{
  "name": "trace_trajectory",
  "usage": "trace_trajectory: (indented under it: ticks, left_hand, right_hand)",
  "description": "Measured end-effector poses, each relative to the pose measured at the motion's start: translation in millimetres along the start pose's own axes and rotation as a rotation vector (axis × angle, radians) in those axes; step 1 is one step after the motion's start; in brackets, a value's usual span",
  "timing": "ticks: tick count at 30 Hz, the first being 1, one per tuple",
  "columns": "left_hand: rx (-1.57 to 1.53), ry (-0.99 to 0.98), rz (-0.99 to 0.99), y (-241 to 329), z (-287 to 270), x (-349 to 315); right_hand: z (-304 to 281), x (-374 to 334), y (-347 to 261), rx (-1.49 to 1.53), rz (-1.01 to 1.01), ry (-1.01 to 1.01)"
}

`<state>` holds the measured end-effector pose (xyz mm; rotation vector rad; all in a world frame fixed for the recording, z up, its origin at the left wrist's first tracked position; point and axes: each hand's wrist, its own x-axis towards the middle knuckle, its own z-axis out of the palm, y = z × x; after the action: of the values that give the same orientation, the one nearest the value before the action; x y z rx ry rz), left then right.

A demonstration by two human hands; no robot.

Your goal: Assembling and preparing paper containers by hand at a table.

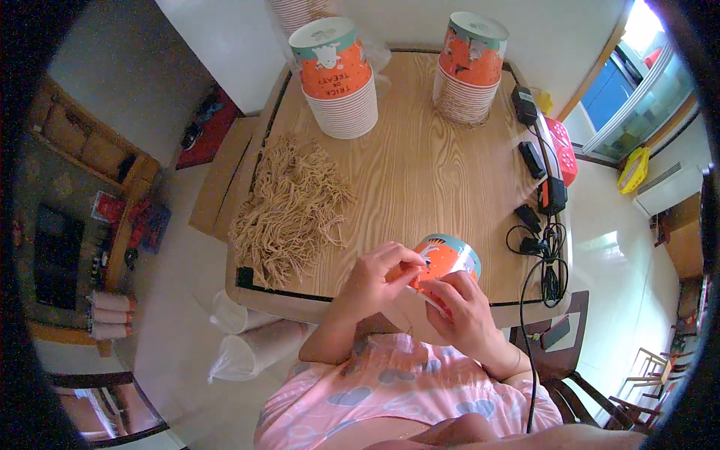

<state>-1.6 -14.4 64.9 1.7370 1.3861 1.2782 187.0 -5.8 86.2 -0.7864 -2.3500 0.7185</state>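
An orange paper bucket (450,256) with a teal band lies tilted at the table's near edge, its white rim turned toward me. My left hand (381,276) is closed in a pinch at the rim; what sits between its fingertips is too small to make out. On the other side, my right hand (461,309) has its fingers and thumb closed on the bucket's rim. A thin strand seems to hang below the fingers. To the left, a heap of tan twisted cords (292,214) covers part of the table.
Two upside-down stacks of like buckets, a left stack (341,94) and a right stack (469,71), stand at the table's far side. Black adapters (551,196) and a coiled cable (553,262) line the right edge. Bagged cup stacks (255,349) lie on the floor at left.
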Motion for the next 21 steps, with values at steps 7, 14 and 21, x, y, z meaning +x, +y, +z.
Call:
trace_trajectory:
  ticks: [7,14,21]
  left_hand:
    - [-0.083,-0.243,-0.006,-14,-18,7]
    - [-0.427,-0.462,-0.03,-32,-13,21]
    - [-0.722,-0.543,-0.07,-50,-12,30]
  right_hand:
    - [-3,1,-2,-0.007,0.038,0.058]
    - [-1,1,0,0.018,0.027,0.015]
    - [0,4,0,0.004,-0.013,0.052]
